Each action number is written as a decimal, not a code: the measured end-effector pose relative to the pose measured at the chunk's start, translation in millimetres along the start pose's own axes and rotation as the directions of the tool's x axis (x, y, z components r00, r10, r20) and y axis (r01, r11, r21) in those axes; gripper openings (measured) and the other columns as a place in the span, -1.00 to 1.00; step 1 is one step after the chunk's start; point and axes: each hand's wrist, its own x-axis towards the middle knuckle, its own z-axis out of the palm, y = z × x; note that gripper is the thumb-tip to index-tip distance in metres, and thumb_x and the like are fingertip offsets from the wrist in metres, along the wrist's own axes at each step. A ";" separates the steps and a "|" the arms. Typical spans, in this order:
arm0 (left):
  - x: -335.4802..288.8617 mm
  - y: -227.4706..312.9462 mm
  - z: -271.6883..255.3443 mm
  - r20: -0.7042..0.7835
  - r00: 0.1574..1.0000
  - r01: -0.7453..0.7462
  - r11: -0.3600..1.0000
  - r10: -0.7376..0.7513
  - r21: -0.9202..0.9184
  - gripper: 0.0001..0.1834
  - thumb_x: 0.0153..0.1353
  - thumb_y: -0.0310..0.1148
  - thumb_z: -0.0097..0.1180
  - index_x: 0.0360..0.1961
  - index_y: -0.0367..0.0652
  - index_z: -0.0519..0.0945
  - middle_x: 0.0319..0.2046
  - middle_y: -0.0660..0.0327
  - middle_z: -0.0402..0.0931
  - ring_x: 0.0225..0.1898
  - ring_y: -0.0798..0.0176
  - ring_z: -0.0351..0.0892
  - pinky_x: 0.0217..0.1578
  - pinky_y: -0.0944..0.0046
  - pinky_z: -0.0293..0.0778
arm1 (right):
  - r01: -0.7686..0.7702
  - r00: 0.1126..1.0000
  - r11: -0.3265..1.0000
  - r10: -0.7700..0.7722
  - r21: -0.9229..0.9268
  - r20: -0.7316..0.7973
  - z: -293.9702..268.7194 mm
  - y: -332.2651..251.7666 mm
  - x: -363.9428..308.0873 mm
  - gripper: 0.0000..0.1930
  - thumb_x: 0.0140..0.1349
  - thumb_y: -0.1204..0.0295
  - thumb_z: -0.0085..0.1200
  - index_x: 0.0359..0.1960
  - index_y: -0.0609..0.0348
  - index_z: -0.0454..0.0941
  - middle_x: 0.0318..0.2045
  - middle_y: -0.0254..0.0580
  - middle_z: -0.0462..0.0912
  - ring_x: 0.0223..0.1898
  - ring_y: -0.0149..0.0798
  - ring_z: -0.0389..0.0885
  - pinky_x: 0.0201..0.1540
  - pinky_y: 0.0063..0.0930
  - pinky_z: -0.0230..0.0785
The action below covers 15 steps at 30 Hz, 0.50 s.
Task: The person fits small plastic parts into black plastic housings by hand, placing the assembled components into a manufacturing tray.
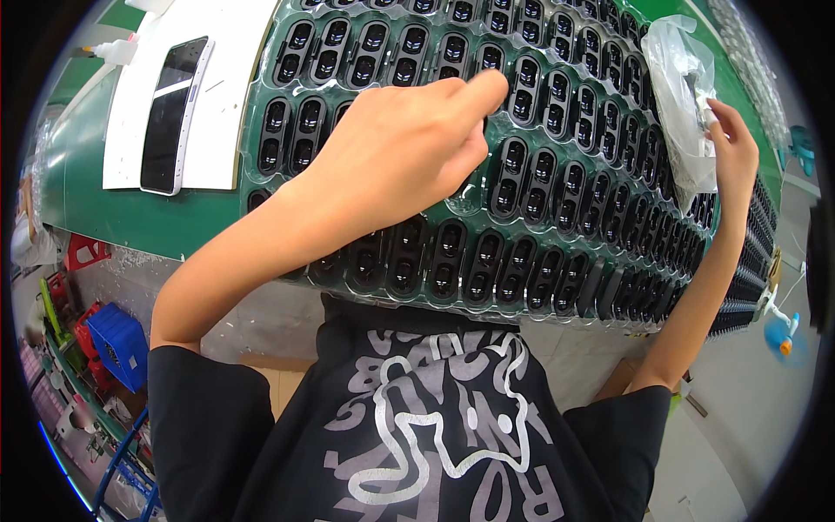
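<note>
My left hand [417, 143] hovers over clear plastic trays [465, 202] filled with rows of black oval cases [524, 87], each with two glossy round wells. Its fingers are curled into a pinch; whatever lies between them is hidden. At the right, my right hand [737, 148] has thumb and fingers closed at the edge of a clear plastic bag [674, 78], beside whitish contents. The bag rests on top of the trays. Several black cases beneath my left hand and forearm are covered from sight.
A phone [174, 117] lies on a white board [222, 104] at the left of the green table [96, 204]. Behind it is a small white bottle [113, 51]. A blue crate [117, 346] stands below on the left. More stacked trays [755, 248] extend along the right.
</note>
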 end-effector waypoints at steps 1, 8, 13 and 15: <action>-1.8 0.1 0.6 -0.003 1.000 0.002 1.000 -0.002 0.006 -0.87 0.04 -0.51 0.02 -0.35 -0.19 0.36 -0.62 0.21 0.38 -0.69 0.22 0.36 -0.66 0.30 0.27 | 0.012 0.997 0.999 -0.009 -0.044 0.080 5.9 2.7 8.1 -0.73 0.10 0.50 -0.07 -0.15 0.21 0.54 -0.34 -0.23 0.60 -0.37 -0.44 0.51 -0.20 -0.56 0.33; -1.4 0.9 -5.6 0.059 0.994 -0.100 0.975 0.090 0.201 -0.91 0.05 -0.42 0.07 -0.43 -0.15 0.42 -0.59 0.23 0.30 -0.63 0.19 0.40 -0.63 0.27 0.32 | 0.088 0.976 0.954 -0.025 -0.286 0.218 30.0 -8.0 22.8 -0.77 0.07 0.46 -0.03 -0.21 0.20 0.52 -0.32 -0.08 0.61 -0.33 -0.17 0.56 -0.21 -0.43 0.35; 11.1 6.2 -3.1 0.248 0.920 -0.334 0.938 0.303 0.095 -0.87 0.02 -0.42 0.10 -0.36 -0.11 0.50 -0.52 0.27 0.33 -0.47 0.25 0.45 -0.53 0.29 0.38 | 0.188 0.963 0.924 -0.106 -0.333 0.249 28.1 -6.3 23.8 -0.79 0.07 0.45 -0.04 -0.25 0.19 0.52 -0.35 -0.05 0.58 -0.28 -0.06 0.53 -0.19 -0.35 0.34; 16.0 10.7 -0.8 0.296 0.902 -0.349 0.934 0.313 0.075 -0.85 -0.03 -0.43 0.11 -0.36 -0.10 0.52 -0.49 0.28 0.33 -0.41 0.28 0.43 -0.50 0.31 0.39 | 0.214 0.964 0.855 -0.107 -0.472 0.243 31.5 -13.3 18.9 -0.82 0.08 0.44 -0.05 -0.29 0.18 0.51 -0.33 -0.07 0.58 -0.23 -0.04 0.51 -0.17 -0.29 0.34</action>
